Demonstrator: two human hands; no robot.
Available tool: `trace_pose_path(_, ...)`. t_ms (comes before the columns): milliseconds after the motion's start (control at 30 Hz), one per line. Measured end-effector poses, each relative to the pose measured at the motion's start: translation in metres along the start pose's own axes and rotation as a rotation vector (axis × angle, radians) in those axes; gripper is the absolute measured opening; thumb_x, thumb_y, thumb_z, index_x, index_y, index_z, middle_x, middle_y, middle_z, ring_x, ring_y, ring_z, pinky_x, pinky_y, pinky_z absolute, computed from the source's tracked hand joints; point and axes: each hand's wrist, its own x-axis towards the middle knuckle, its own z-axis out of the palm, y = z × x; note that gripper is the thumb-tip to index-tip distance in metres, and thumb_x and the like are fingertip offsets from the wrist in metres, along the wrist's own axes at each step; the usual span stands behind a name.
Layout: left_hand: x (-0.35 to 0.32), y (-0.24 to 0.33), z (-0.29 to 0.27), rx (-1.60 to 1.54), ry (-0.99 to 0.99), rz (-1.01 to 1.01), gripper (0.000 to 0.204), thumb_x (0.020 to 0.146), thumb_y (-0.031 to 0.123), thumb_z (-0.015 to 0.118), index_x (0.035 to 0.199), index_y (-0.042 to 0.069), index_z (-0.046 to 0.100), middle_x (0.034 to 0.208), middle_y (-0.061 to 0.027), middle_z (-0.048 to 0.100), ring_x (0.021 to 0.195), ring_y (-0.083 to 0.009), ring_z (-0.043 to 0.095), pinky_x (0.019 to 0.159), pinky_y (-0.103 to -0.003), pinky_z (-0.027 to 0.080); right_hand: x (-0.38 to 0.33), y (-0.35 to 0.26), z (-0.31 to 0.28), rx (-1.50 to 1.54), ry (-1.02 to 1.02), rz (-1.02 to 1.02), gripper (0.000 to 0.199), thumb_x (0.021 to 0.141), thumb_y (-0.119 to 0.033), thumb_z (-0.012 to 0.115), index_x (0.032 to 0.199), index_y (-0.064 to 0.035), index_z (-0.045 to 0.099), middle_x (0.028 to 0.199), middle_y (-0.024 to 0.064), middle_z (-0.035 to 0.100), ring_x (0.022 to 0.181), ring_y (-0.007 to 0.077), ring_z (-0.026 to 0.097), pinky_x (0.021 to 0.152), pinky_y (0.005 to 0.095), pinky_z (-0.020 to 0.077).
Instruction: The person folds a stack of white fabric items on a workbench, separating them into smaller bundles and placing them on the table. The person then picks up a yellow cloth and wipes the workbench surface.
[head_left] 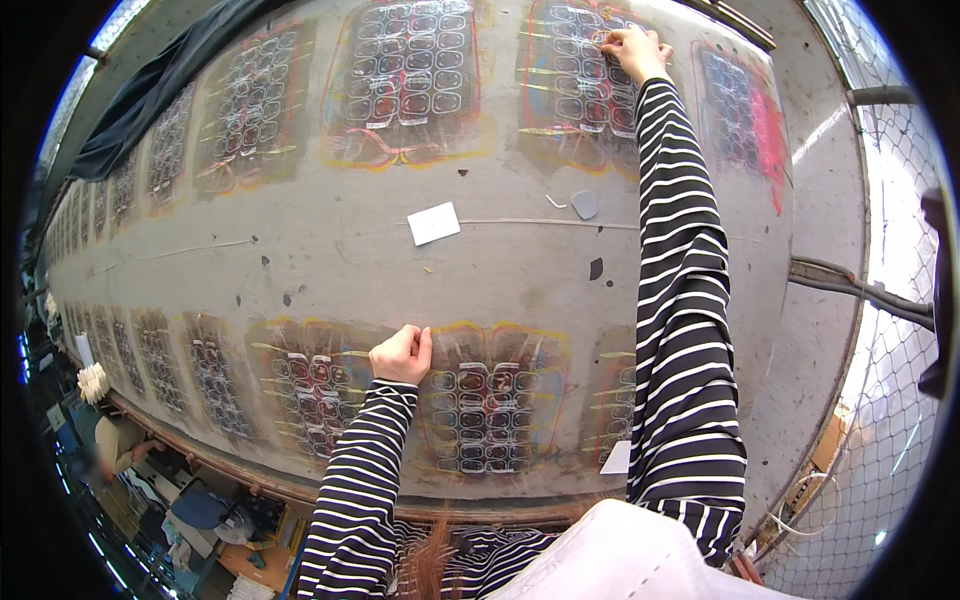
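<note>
A long grey table (330,270) carries rows of dark rectangular patches printed with rounded outlines and coloured lines. At the far right, my right hand (637,52) reaches over one of these outlined patches (580,85). Its fingers are bent and pinched together at the patch's surface, and whatever lies under their tips is hidden. Nearer to me, my left hand (401,355) is curled closed on the table, between two near-row patches, at the upper corner of one patch (487,410). I cannot see inside its fingers.
Mid-table lie a white card (433,224), a grey rounded piece (584,205) and a thin white strip (556,201). Dark cloth (150,100) drapes the far left edge. Wire mesh (905,390) and black cables (860,285) stand right. A person (118,445) is at the lower left.
</note>
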Motion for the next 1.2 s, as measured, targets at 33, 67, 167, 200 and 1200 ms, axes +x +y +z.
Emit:
trace_pose_path(33,0.000,0.000,0.000,-0.004,0.005,0.002,0.023,0.082,0.015,0.071,0.065,0.010,0.056,0.048,-0.0034,0.050,0.041,-0.0197,0.052,0.042,-0.033,0.041,-0.001,0.002,0.001,0.021,-0.006,0.026,0.021,0.084,-0.044,0.067,0.100,-0.0321,0.074,0.113,-0.0029,0.063,0.116,0.0240,0.048,0.092,0.0518,0.0273)
trace_pose_path(67,0.000,0.000,0.000,-0.007,0.009,0.005,0.023,0.082,0.014,0.071,0.065,0.010,0.056,0.048,-0.0034,0.050,0.041,-0.0198,0.052,0.042,-0.033,0.041,-0.003,0.004,0.002,0.041,-0.012,0.053,0.022,0.084,-0.044,0.067,0.100,-0.0320,0.074,0.112,-0.0031,0.064,0.116,0.0233,0.049,0.092,0.0521,0.0272)
trace_pose_path(167,-0.001,-0.003,0.001,-0.001,0.004,0.010,0.023,0.082,0.014,0.071,0.065,0.010,0.056,0.049,-0.0035,0.049,0.041,-0.0202,0.052,0.043,-0.033,0.041,-0.002,0.002,0.010,-0.094,0.090,-0.069,0.021,0.088,-0.039,0.063,0.103,-0.0286,0.073,0.112,-0.0034,0.064,0.115,0.0224,0.050,0.093,0.0527,0.0275)
trace_pose_path(200,-0.002,-0.003,0.000,0.005,-0.002,0.011,0.023,0.082,0.014,0.071,0.065,0.010,0.056,0.049,-0.0036,0.049,0.041,-0.0203,0.052,0.043,-0.033,0.041,-0.001,0.003,0.013,-0.119,0.099,-0.111,0.021,0.089,-0.038,0.062,0.103,-0.0277,0.073,0.112,-0.0031,0.064,0.116,0.0222,0.050,0.093,0.0530,0.0277)
trace_pose_path(1200,-0.001,-0.015,0.014,-0.222,-0.058,-0.103,0.023,0.081,0.034,0.062,0.090,0.013,0.066,0.071,-0.0144,0.067,0.069,-0.0335,0.066,0.064,-0.045,0.053,-0.562,-0.221,-0.209,1.832,-0.169,0.476,0.015,0.102,-0.011,0.044,0.116,-0.0071,0.048,0.118,0.0123,0.057,0.068,0.0071,0.053,0.068,0.0192,0.0456)
